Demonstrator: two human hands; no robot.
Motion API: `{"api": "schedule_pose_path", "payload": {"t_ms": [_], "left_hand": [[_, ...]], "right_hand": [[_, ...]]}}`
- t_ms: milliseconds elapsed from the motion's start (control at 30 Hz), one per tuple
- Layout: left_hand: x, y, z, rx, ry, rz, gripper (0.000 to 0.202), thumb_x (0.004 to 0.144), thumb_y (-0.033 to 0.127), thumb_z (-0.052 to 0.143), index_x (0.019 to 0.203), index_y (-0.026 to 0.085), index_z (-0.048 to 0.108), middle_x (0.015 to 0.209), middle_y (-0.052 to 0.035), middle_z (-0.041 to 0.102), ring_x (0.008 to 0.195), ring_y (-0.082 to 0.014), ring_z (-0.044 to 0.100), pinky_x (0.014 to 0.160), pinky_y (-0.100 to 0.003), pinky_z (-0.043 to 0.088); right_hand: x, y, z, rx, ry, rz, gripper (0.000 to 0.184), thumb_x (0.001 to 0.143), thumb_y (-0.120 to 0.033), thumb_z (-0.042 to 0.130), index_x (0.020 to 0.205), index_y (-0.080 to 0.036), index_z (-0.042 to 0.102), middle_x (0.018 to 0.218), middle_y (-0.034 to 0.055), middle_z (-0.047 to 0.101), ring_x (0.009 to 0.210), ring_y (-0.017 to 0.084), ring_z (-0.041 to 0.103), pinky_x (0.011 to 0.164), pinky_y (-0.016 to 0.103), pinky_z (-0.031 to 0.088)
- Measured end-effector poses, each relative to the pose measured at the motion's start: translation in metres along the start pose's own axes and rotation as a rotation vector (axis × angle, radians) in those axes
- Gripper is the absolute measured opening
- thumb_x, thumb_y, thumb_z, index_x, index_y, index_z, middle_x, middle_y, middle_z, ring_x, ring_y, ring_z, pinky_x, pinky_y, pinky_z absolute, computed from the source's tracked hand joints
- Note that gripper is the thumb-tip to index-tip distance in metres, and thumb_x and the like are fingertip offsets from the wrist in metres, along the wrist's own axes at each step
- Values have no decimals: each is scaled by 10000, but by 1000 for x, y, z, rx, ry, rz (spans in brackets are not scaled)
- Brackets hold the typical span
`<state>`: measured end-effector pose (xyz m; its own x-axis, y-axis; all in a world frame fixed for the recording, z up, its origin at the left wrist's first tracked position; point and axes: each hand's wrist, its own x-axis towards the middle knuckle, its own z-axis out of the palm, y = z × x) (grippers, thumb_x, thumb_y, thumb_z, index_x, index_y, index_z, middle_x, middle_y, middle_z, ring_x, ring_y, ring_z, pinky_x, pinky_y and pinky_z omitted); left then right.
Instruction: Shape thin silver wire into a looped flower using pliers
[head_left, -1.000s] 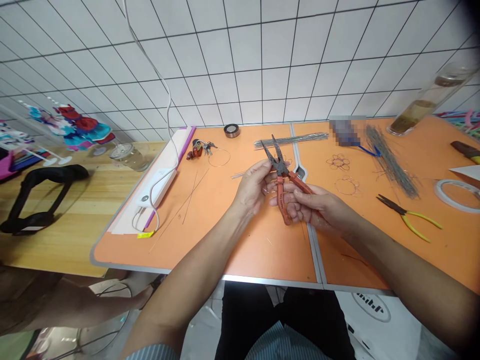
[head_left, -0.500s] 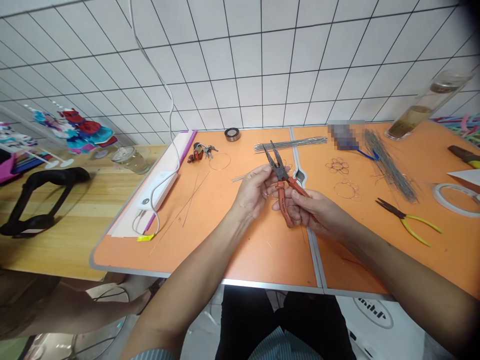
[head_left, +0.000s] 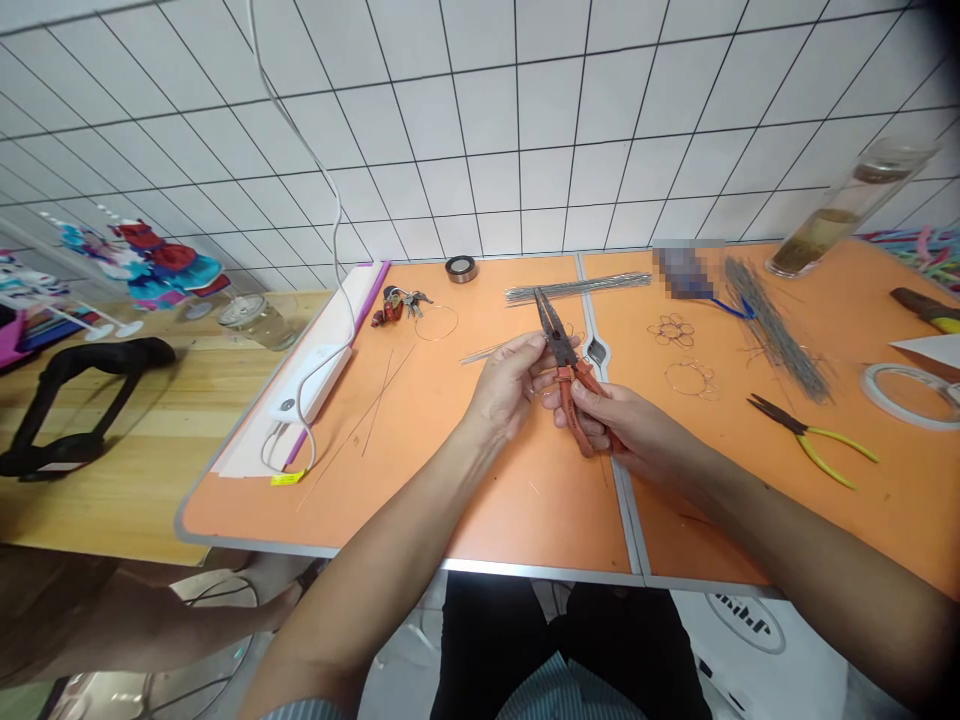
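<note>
Long-nose pliers [head_left: 561,345] with red handles, held between both hands above the orange table [head_left: 525,500]; tips point away from the person, and the pliers' jaws look closed. Left hand [head_left: 506,385]: fingers curled against the pliers' head, pinching it. Right hand [head_left: 619,425]: fingers clamped around both handles. Just beyond the left fingertips lies a bundle of straight steel wires [head_left: 577,288]. Past the right fingertips: wire flower [head_left: 671,330], wire loop [head_left: 690,380], then yellow-handled pliers [head_left: 806,440] and a bundle of grey wire [head_left: 772,335]. Well left of the left fingers: key ring [head_left: 397,305], white power bank [head_left: 311,385].
</note>
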<state>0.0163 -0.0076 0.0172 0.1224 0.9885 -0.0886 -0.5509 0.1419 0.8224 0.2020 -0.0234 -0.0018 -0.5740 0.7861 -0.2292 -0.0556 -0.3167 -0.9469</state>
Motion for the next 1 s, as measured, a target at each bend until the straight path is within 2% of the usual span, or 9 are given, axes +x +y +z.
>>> {"api": "schedule_pose_path", "payload": {"t_ms": [100, 267, 433, 500, 600, 700, 800, 900, 1000], "left_hand": [[0, 1, 1, 6, 22, -3, 236, 916, 397, 855, 910, 172, 785, 1166, -145, 861, 990, -262, 849, 705, -272, 624], [0, 0, 2, 25, 14, 1, 221, 922, 382, 832, 956, 165, 811, 1209, -158, 858, 1055, -281, 844, 772, -289, 626], [1, -4, -1, 19, -19, 17, 221, 922, 378, 824, 958, 161, 815, 1221, -159, 858, 1044, -275, 845, 770, -280, 615], [1, -6, -1, 20, -17, 13, 235, 919, 391, 830, 969, 161, 817, 1236, -161, 854, 1051, -277, 844, 793, -289, 620], [0, -6, 1, 32, -2, -3, 251, 915, 403, 839, 976, 161, 814, 1244, -165, 851, 1094, -287, 834, 860, -317, 632], [-2, -4, 3, 33, -12, -2, 282, 912, 437, 852, 971, 166, 800, 1238, -160, 850, 1143, -298, 818, 922, -343, 637], [-4, -4, 2, -21, -9, -2, 394, 972, 565, 775, 1079, 186, 787, 1252, -138, 841, 1126, -269, 812, 915, -329, 639], [-8, -10, 6, -104, 84, -106, 453, 1038, 614, 658, 1095, 174, 753, 1026, -104, 840, 829, -196, 798, 709, -274, 621], [-18, -20, 18, -118, 94, -313, 439, 1050, 575, 600, 1048, 155, 729, 712, -47, 730, 484, -171, 624, 470, -276, 495]], "right_hand": [[1, -1, 0, 15, 25, 10, 544, 938, -740, 771, 987, -199, 762, 818, 44, 665, 586, 126, 324, 510, 302, 214], [2, 0, 0, 37, 46, 0, 532, 911, -729, 814, 999, -207, 766, 965, 94, 753, 808, 194, 610, 588, 287, 416], [0, 0, 1, 173, -31, 111, 534, 930, -724, 805, 1009, -204, 717, 969, 90, 769, 872, 204, 715, 785, 334, 568], [-2, -2, 3, 211, -43, 153, 535, 923, -722, 813, 993, -206, 690, 882, 45, 717, 763, 166, 670, 716, 309, 548], [-6, -6, 10, 216, -24, 152, 533, 889, -688, 864, 931, -211, 631, 745, -28, 577, 594, 103, 482, 544, 246, 391], [-8, -8, 17, 198, -7, 111, 543, 830, -609, 939, 875, -223, 559, 681, -69, 472, 545, 78, 339, 495, 233, 265], [-9, -11, 21, 181, 14, 45, 558, 804, -538, 970, 849, -242, 499, 638, -96, 408, 525, 68, 271, 486, 227, 208], [-9, -15, 24, 155, 8, -67, 501, 828, -525, 946, 871, -244, 533, 649, -80, 494, 519, 74, 319, 480, 230, 250], [-8, -15, 29, 141, 24, -113, 514, 795, -531, 961, 831, -237, 541, 619, -78, 519, 499, 72, 333, 470, 234, 266]]}}
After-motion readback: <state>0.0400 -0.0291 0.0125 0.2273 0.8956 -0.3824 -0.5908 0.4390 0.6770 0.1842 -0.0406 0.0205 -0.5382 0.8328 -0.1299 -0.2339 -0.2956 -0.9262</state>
